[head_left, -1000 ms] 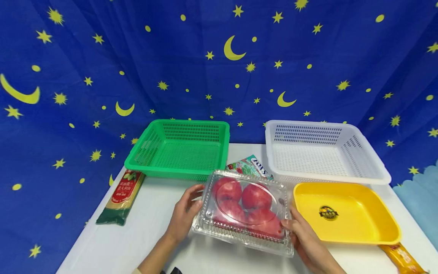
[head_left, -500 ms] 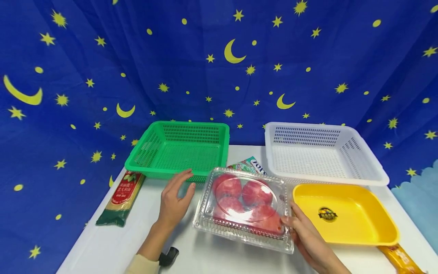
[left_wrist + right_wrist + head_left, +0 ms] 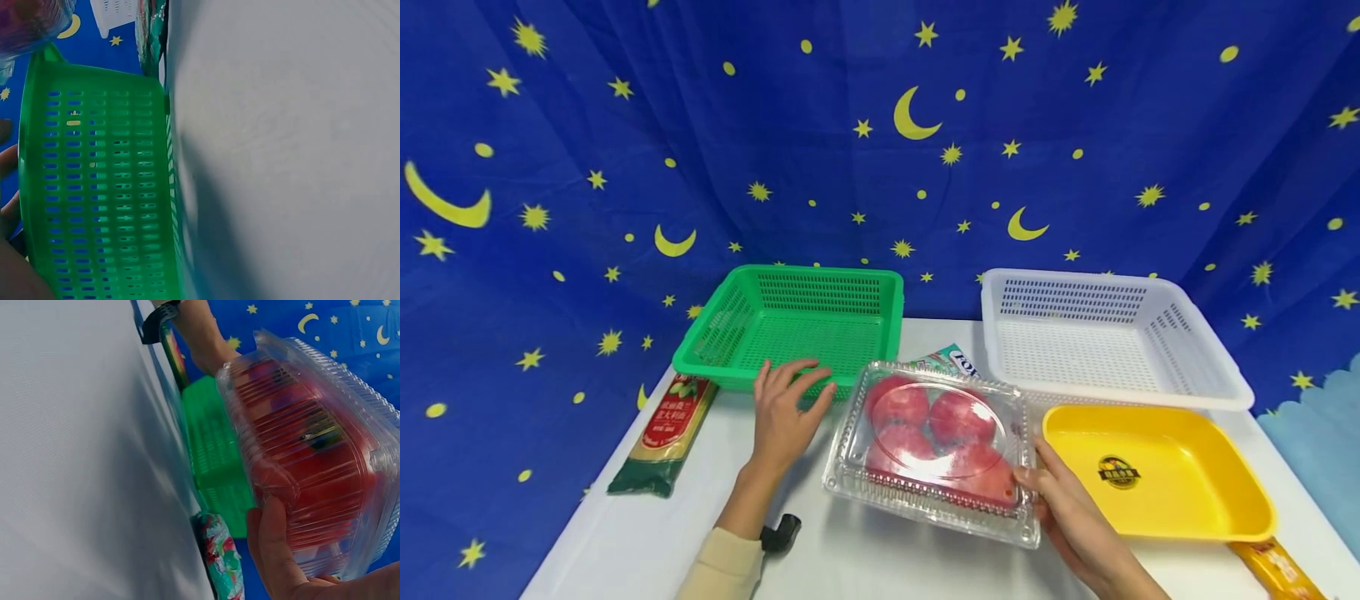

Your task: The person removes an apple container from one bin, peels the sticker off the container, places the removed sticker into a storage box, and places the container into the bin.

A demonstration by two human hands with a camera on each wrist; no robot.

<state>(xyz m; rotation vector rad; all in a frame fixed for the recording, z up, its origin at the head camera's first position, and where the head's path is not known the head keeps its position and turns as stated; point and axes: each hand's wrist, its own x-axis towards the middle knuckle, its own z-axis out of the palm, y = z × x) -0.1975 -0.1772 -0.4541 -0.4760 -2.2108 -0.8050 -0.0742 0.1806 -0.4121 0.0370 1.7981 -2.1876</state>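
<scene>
My right hand [image 3: 1071,508] grips the right side of a clear plastic clamshell box [image 3: 857,475], its thumb near the lid's edge. Several round red fruits [image 3: 962,421] are inside; their exact kind is hard to tell. The box is held tilted above the table. In the right wrist view, fingers [image 3: 275,544] press on the box's side. My left hand [image 3: 784,417], fingers spread and slightly bent, is at the near rim of a green slotted basket [image 3: 883,333]. In the left wrist view, its fingers [image 3: 9,212] show beside the basket's rim; whether they touch is unclear.
A white slotted basket [image 3: 1217,367] stands back right, with a yellow tray [image 3: 1187,467] before it. A pasta packet [image 3: 662,437] lies at left. A FOX'S candy bag [image 3: 951,360] is partly hidden behind the box. An orange packet [image 3: 1277,567] lies front right.
My left hand has let go of the box's left side and moved left and up to the green basket's near rim. My right hand still holds the box in nearly the same place.
</scene>
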